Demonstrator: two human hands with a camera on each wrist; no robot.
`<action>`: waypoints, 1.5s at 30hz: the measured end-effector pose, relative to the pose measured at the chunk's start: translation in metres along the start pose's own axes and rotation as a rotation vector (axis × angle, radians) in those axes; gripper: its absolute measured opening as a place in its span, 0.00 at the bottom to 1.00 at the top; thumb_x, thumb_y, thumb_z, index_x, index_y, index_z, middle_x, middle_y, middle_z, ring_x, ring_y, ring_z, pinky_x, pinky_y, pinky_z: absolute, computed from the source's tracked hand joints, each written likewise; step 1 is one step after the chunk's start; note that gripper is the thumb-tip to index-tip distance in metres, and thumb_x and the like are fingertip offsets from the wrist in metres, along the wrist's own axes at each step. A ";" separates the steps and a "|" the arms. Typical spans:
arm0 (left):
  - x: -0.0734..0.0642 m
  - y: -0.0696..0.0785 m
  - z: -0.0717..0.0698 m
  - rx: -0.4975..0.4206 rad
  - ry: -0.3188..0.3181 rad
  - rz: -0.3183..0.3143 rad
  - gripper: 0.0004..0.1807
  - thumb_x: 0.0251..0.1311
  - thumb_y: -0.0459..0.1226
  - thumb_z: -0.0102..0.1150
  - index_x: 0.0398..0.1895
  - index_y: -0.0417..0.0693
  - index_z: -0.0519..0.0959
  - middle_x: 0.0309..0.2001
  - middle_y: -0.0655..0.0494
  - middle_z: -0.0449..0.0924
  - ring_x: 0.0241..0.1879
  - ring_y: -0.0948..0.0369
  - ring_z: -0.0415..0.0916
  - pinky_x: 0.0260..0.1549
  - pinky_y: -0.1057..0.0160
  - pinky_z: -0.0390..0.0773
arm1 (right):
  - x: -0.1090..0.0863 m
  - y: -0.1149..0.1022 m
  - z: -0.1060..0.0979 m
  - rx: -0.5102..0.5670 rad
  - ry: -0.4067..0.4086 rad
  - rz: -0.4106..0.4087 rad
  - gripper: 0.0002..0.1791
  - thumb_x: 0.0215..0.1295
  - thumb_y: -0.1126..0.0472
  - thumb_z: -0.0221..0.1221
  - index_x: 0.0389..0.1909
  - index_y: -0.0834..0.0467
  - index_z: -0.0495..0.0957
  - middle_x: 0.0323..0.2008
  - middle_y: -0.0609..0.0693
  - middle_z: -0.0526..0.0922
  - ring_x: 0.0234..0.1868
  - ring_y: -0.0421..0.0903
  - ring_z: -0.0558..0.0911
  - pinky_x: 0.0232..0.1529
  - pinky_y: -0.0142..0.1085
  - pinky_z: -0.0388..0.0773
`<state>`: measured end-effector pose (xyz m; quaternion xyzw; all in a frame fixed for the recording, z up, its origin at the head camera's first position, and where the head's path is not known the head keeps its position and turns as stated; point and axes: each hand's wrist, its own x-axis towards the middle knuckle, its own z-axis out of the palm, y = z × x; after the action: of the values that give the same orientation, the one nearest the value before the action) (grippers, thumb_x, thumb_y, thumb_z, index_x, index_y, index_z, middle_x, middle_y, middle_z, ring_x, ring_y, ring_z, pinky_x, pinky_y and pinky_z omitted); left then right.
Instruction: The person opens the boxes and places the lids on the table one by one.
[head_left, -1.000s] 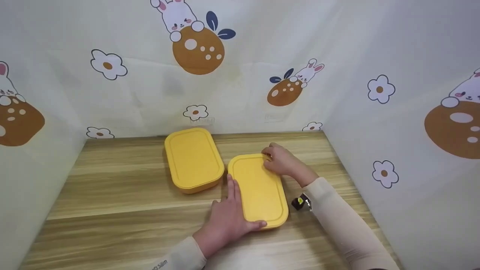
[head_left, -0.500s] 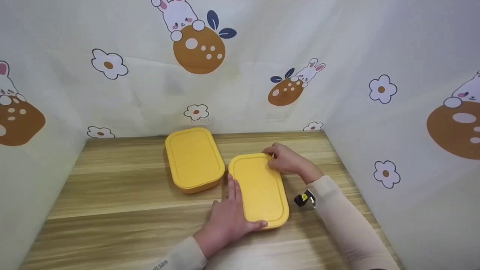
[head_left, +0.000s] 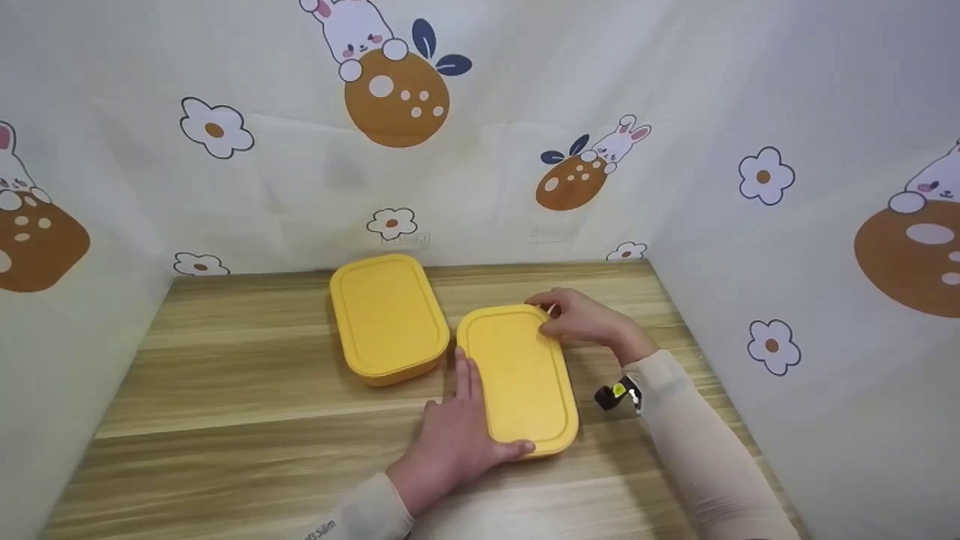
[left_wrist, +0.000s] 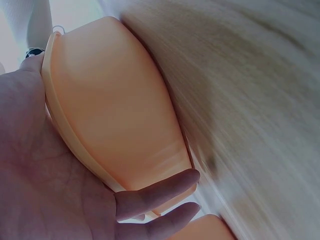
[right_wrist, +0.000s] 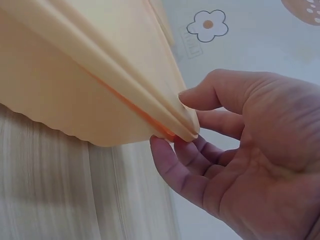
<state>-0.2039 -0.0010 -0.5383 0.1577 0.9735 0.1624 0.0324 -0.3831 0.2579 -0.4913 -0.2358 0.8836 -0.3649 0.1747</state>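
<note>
A yellow lidded food container [head_left: 521, 375] lies lengthwise on the wooden table. My left hand [head_left: 454, 439] holds it at the near left corner, fingers along the left wall and thumb over the near edge. In the left wrist view, the left fingers [left_wrist: 160, 192] lie against the container's side wall [left_wrist: 110, 100]. At the far right corner my right hand [head_left: 581, 315] pinches the lid's rim. In the right wrist view, the right thumb [right_wrist: 200, 95] is on top of the lid and the fingers are under the rim, where a narrow orange gap [right_wrist: 135, 107] shows between lid and box.
A second yellow lidded container [head_left: 390, 315] stands just left of the held one, towards the back. Patterned cloth walls [head_left: 480, 180] enclose the wooden table [head_left: 247, 435] at the back and both sides. A small black camera [head_left: 615, 396] hangs at the right wrist.
My right wrist has swung slightly outward to the right, and the right thumb has shifted towards the lid's corner edge. The left hand and both containers have stayed in place.
</note>
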 end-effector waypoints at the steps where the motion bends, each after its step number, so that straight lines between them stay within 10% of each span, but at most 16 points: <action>1: 0.000 0.000 0.000 -0.002 0.000 -0.001 0.87 0.46 0.90 0.53 0.87 0.26 0.46 0.86 0.23 0.37 0.48 0.43 0.88 0.54 0.35 0.83 | -0.001 0.000 0.000 0.015 -0.007 0.006 0.29 0.67 0.66 0.67 0.70 0.57 0.83 0.50 0.55 0.85 0.52 0.55 0.80 0.49 0.42 0.81; 26: 0.001 -0.002 0.001 -0.067 -0.018 -0.015 0.88 0.45 0.89 0.56 0.87 0.27 0.44 0.87 0.25 0.32 0.49 0.36 0.87 0.63 0.28 0.76 | -0.009 -0.005 -0.006 0.258 -0.109 0.113 0.41 0.65 0.70 0.70 0.80 0.60 0.72 0.59 0.61 0.78 0.50 0.51 0.83 0.50 0.43 0.89; 45: 0.001 -0.002 0.000 -0.034 -0.030 -0.033 0.87 0.46 0.90 0.53 0.89 0.30 0.43 0.88 0.29 0.31 0.49 0.36 0.87 0.64 0.29 0.76 | -0.014 0.003 -0.018 0.232 -0.197 0.093 0.48 0.64 0.71 0.75 0.85 0.55 0.67 0.61 0.63 0.79 0.60 0.63 0.82 0.53 0.40 0.87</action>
<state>-0.2049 -0.0022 -0.5391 0.1434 0.9725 0.1761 0.0523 -0.3809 0.2769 -0.4794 -0.2076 0.8239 -0.4312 0.3035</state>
